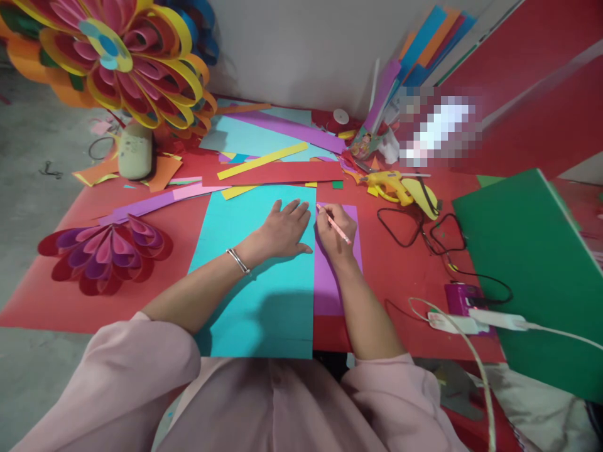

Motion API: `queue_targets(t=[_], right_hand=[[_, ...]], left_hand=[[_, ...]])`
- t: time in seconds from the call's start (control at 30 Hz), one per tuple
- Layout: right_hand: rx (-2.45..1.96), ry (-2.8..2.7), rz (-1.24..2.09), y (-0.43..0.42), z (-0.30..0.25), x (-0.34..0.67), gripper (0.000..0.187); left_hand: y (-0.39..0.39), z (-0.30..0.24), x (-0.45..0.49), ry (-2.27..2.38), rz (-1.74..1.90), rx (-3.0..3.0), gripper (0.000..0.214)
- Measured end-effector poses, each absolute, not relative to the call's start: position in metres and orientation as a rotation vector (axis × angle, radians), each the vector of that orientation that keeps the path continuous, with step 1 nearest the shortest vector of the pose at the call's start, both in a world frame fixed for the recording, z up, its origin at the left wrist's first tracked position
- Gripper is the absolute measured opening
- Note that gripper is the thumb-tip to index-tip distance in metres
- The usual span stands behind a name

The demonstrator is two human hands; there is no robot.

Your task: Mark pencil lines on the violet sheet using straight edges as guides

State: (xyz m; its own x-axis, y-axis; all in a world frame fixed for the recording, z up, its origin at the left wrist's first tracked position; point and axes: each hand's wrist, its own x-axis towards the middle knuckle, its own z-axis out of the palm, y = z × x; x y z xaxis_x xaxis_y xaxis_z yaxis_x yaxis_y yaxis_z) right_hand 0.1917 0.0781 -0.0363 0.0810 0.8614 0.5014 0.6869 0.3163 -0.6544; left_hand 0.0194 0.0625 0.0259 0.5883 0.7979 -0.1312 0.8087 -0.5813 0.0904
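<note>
My left hand [282, 229] lies flat with fingers stretched out on a large turquoise sheet [254, 295], near its right edge. My right hand [335, 235] is closed round a pink pencil [333, 224], its tip at the top of a purple paper strip [330, 282] that sticks out from under the turquoise sheet. Both sheets rest on a red paper-covered table [51, 295]. A metal bangle sits on my left wrist.
A yellow glue gun [393, 185] with black cord lies to the right. A green board [537, 270], a white plug strip [471, 321], a folded paper flower [103, 251], a big paper flower in a vase [134, 150] and loose coloured strips [261, 161] surround the work.
</note>
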Motion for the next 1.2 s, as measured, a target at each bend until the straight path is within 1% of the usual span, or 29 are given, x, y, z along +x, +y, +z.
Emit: queue_targets(t=[0.4,1.03,1.2], right_hand=[[-1.407,-1.655,0.202,0.078,-0.039,0.192,0.029],[-1.436,-1.64,0.227,0.077,-0.038,0.191,0.027],[-1.426,-1.634,0.252,0.078,-0.038,0.192,0.027]], left_hand=[[0.064,0.023,0.019,1.359,-0.12,2.682,0.088],[0.063,0.032,0.022,1.377,-0.174,2.647,0.083],[0.063,0.031,0.021,1.376,-0.191,2.643,0.086]])
